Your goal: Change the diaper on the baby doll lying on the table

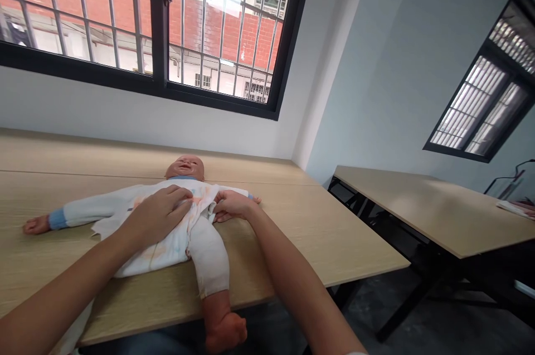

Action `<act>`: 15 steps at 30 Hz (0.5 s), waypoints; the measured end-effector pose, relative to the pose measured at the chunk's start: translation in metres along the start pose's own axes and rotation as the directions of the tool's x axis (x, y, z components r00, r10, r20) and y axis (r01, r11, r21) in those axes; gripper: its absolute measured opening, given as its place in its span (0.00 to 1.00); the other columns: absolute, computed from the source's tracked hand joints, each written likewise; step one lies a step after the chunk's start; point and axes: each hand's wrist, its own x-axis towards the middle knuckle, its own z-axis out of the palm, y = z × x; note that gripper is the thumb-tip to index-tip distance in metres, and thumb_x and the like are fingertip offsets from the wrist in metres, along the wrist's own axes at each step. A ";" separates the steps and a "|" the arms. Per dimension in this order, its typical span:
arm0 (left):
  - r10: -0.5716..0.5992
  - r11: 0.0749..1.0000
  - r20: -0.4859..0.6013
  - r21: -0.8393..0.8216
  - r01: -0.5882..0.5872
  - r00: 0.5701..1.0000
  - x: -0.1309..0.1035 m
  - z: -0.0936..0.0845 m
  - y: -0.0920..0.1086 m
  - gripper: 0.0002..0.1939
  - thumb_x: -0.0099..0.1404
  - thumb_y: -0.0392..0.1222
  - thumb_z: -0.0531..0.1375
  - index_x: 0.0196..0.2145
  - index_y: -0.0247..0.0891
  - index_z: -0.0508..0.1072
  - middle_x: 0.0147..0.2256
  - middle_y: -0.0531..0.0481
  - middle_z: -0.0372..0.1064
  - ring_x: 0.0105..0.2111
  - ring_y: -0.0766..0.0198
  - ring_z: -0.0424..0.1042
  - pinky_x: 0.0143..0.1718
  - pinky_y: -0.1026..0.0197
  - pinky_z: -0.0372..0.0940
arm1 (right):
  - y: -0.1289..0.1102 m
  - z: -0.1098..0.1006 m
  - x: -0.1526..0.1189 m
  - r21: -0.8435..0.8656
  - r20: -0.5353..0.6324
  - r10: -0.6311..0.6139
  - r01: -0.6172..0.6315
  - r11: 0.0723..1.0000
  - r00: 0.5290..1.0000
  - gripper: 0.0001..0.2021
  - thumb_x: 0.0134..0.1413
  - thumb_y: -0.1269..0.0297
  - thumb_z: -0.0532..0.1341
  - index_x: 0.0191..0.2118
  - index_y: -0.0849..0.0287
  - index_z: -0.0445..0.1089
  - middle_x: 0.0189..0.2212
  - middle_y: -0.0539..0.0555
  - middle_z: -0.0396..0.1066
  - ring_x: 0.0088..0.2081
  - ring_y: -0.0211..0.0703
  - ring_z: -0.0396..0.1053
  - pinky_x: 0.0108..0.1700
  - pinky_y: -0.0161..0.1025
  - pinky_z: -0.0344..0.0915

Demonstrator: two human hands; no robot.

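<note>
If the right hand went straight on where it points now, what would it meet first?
Probably the white clothing on the doll; the right hand seems to touch it, but exact depth is unclear.

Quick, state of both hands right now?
Left hand: open, resting on the white, orange-printed cloth over the white-clad baby doll.
Right hand: curled at the cloth's edge; whether gripping cannot be told.

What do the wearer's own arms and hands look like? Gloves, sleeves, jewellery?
Left hand and right hand are ungloved; no rings show, though some fingers are partly hidden. Left forearm and right forearm are bare, with no watch, bracelet, cable or marking visible. A pale sliver, possibly a sleeve edge, shows at the bottom of the right arm.
</note>
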 end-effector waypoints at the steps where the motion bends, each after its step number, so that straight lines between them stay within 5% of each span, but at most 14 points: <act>1: -0.003 1.000 -0.004 -0.001 0.003 1.000 0.000 0.000 0.000 0.19 0.70 0.53 0.47 0.45 0.43 0.74 0.47 0.48 0.73 0.48 0.54 0.68 0.51 0.55 0.60 | 0.000 0.001 0.000 -0.023 0.059 0.000 0.001 1.000 0.998 0.07 0.50 0.74 0.63 0.37 0.61 0.67 0.26 0.50 0.74 0.27 0.35 0.74 0.30 0.28 0.73; 5: -0.009 1.000 -0.001 0.005 0.009 1.000 0.001 0.001 0.000 0.20 0.70 0.54 0.48 0.45 0.43 0.74 0.46 0.48 0.73 0.47 0.54 0.68 0.52 0.54 0.60 | 0.002 0.005 0.001 -0.144 0.043 -0.062 0.068 0.987 0.997 0.13 0.49 0.75 0.64 0.42 0.62 0.69 0.25 0.50 0.73 0.26 0.37 0.73 0.27 0.29 0.72; 10: -0.024 1.000 0.003 0.007 0.024 1.000 -0.001 -0.001 0.005 0.20 0.70 0.54 0.48 0.45 0.43 0.74 0.47 0.48 0.73 0.47 0.56 0.69 0.51 0.55 0.60 | 0.005 0.002 0.006 -0.181 0.100 -0.028 0.046 0.982 0.995 0.01 0.53 0.70 0.63 0.32 0.63 0.72 0.26 0.51 0.74 0.26 0.35 0.72 0.27 0.29 0.71; 15: -0.027 1.000 0.007 0.010 0.027 1.000 -0.001 -0.002 0.006 0.18 0.70 0.53 0.48 0.45 0.44 0.74 0.47 0.49 0.73 0.48 0.55 0.69 0.49 0.55 0.61 | 0.006 -0.003 0.011 -0.178 0.130 -0.006 0.029 0.984 0.992 0.08 0.55 0.66 0.62 0.30 0.65 0.73 0.27 0.54 0.75 0.27 0.36 0.73 0.30 0.31 0.73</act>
